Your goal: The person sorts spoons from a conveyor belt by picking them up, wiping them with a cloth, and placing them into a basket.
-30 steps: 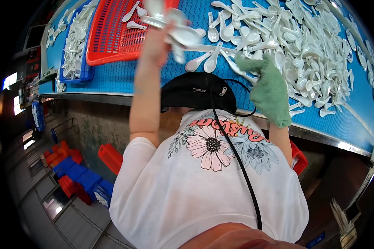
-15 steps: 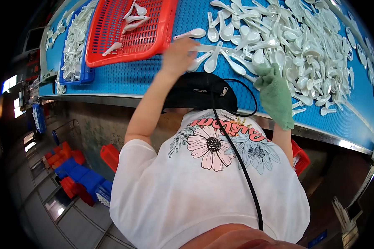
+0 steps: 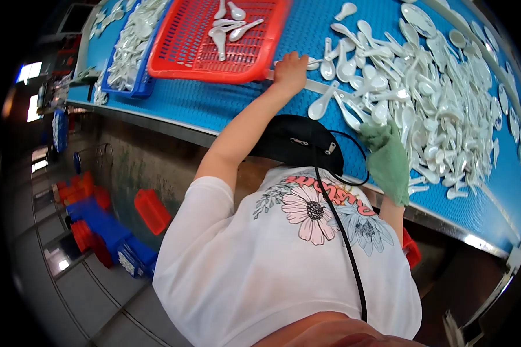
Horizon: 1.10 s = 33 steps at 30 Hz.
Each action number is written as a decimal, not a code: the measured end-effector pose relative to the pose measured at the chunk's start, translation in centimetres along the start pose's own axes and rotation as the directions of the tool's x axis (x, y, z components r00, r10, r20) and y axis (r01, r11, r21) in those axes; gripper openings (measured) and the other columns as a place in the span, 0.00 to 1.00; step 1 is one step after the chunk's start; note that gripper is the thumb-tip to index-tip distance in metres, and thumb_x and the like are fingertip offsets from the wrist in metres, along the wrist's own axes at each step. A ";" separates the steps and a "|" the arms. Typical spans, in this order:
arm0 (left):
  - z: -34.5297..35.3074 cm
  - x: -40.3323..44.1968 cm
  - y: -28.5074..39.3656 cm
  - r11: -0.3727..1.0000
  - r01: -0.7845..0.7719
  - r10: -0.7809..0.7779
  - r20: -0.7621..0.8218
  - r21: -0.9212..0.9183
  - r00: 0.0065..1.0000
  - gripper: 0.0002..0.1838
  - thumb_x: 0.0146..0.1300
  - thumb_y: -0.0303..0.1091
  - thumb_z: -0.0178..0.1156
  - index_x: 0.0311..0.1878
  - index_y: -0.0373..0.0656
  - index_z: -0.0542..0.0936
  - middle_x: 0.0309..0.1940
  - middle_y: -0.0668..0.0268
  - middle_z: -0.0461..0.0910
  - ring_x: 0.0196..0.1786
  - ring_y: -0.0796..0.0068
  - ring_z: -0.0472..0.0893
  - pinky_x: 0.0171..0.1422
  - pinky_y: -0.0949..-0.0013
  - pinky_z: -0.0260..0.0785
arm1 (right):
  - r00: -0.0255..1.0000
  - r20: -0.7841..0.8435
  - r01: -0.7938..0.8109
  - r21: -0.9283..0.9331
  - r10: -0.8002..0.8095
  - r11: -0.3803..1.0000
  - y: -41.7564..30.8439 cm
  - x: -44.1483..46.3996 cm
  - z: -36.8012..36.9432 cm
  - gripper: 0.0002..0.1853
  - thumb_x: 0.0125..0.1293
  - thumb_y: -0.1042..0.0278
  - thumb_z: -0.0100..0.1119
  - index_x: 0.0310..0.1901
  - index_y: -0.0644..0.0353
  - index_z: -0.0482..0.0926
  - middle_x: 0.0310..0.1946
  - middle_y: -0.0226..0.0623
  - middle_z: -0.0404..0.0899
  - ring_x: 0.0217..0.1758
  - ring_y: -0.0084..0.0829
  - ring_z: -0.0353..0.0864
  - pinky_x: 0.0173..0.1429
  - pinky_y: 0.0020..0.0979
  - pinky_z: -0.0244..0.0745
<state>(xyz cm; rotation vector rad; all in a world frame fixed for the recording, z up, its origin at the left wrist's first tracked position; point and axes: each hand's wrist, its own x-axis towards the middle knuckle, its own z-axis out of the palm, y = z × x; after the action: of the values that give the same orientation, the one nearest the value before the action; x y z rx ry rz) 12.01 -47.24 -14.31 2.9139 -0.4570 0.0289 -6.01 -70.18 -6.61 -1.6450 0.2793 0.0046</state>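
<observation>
My left hand (image 3: 290, 72), bare, has its fingers curled over a white spoon (image 3: 313, 64) on the blue textured surface (image 3: 185, 107); the bowl sticks out on the right. Just left of it is a red slotted basket (image 3: 211, 74) holding several white spoons (image 3: 219, 44). A green cloth covering (image 3: 388, 162) hides my right hand, whose fingers cannot be made out. It rests at the near edge of a large pile of white spoons (image 3: 440, 104). Between my hands lies a single spoon (image 3: 323, 101), with others close by.
A blue basket (image 3: 147, 87) full of white spoons stands at the left. The metal table edge (image 3: 168, 124) runs before me, with a black pouch (image 3: 289, 139) against it. Red and blue crates (image 3: 104, 222) are on the floor at lower left.
The view has shifted, moving the table contents rightward. My left hand, which released spoons over the red basket, has come back and closed on a spoon. My covered right hand stays by the pile.
</observation>
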 end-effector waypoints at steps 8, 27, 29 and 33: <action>0.8 1.4 -1.2 0.988 0.155 -0.150 0.220 -0.005 0.964 0.12 0.53 0.29 0.51 0.41 0.43 0.77 0.39 0.57 0.75 0.42 0.59 0.76 0.41 0.58 0.71 | 0.999 -0.007 -0.040 0.094 0.041 0.995 0.4 -0.1 -0.3 0.14 0.57 0.80 0.46 0.46 0.63 0.71 0.36 0.38 0.77 0.40 0.30 0.76 0.51 0.27 0.68; -14.1 -1.5 -7.2 0.281 0.039 -0.372 -0.072 -0.959 0.926 0.21 0.52 0.33 0.63 0.46 0.31 0.72 0.34 0.57 0.79 0.35 0.68 0.80 0.41 0.69 0.73 | 0.999 0.042 0.010 0.090 -0.014 0.996 -0.3 -0.5 0.4 0.13 0.59 0.78 0.46 0.46 0.63 0.70 0.38 0.38 0.77 0.41 0.29 0.76 0.51 0.28 0.68; -14.3 -0.3 -10.9 0.581 0.119 -0.406 -0.159 -0.805 0.900 0.23 0.52 0.36 0.63 0.46 0.30 0.72 0.36 0.57 0.78 0.36 0.66 0.79 0.43 0.70 0.71 | 0.999 0.035 0.002 0.096 -0.005 0.995 -0.3 -0.7 0.2 0.13 0.59 0.78 0.46 0.47 0.63 0.70 0.38 0.38 0.77 0.42 0.29 0.76 0.51 0.28 0.68; -13.7 -1.5 -6.7 0.998 0.027 0.028 -0.829 0.051 0.559 0.22 0.51 0.39 0.64 0.44 0.33 0.73 0.36 0.57 0.77 0.38 0.65 0.77 0.41 0.70 0.70 | 1.000 0.023 -0.009 0.125 0.006 0.992 -0.1 -0.9 -0.1 0.13 0.59 0.78 0.46 0.47 0.63 0.70 0.38 0.38 0.77 0.42 0.29 0.76 0.50 0.28 0.68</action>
<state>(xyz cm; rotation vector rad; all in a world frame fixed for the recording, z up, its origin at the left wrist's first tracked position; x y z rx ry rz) 12.80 -37.88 -2.22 2.5176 -0.2648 1.3815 -6.85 -70.14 -6.39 -1.5189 0.2628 0.0113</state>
